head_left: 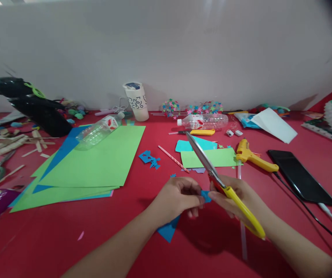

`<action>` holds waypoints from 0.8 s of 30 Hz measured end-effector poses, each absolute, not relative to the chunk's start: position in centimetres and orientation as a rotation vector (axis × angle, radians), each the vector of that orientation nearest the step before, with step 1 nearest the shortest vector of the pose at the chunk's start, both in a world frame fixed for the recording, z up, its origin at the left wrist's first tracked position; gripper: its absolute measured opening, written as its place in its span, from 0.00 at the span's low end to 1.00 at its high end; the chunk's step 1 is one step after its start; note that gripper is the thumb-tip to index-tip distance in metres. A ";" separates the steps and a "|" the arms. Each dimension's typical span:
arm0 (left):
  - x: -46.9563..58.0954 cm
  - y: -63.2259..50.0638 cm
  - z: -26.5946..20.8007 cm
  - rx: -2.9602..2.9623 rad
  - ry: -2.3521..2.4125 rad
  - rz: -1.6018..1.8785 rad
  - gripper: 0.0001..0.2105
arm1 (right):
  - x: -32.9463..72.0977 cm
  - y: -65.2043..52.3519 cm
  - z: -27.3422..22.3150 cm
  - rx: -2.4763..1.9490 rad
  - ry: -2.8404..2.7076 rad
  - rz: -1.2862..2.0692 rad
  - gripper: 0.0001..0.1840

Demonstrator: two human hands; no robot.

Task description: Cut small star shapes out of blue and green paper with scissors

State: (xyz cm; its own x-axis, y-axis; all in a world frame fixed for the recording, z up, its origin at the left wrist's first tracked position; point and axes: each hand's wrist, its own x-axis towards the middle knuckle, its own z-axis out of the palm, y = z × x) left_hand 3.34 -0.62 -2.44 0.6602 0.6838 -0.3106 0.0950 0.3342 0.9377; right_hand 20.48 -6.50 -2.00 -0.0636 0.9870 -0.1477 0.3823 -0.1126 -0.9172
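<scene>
Pinched between the fingers of my left hand (179, 199) is a small piece of blue paper (206, 196). My right hand (237, 193) meets it from the other side, its thumb on the paper's edge. That same hand carries scissors (209, 166) with yellow and red handles, the blades together and pointing up and away. A larger blue paper scrap (169, 229) lies under my left wrist. Beyond my hands are blue paper cut-outs (150, 159), a patterned straw (173, 158) and a light green paper strip (208, 158).
Green sheets (96, 166) and a plastic bottle (99, 133) lie at the left. To the right are a yellow glue gun (254, 158) and a black phone (302, 177), both with cables. A second bottle (212, 121), a utility knife (202, 132) and a tumbler (137, 102) sit toward the wall.
</scene>
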 end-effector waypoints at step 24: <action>1.7 1.0 -0.8 0.984 0.834 1.097 0.04 | 20.6 -6.9 -1.6 -1.559 -1.823 1.340 0.28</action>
